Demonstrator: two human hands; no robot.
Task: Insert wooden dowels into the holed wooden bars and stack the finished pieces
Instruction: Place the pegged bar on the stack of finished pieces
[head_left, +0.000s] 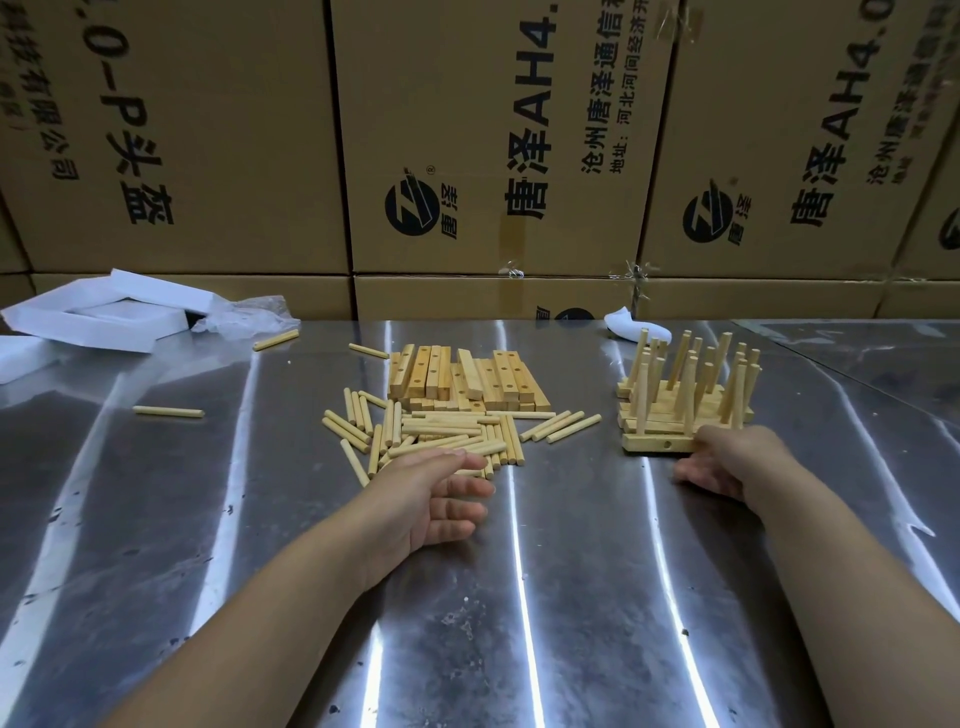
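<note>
Behind steel table (571, 597), stacked cartons (234, 130)

The pale yellow round wooden dowels (441, 436) match the light honey-coloured holed wooden bars (467, 376) - only the holes read dark. The silver-grey steel bench (571, 597) carries bright white streaks and small dark specks. Brown cardboard boxes (493, 78) bear black characters and round black logos; beside them lie white foam pieces (104, 312).

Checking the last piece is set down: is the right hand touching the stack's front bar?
Touching. The head view shows the right hand against the right end of the front bar, no gap visible.
</note>
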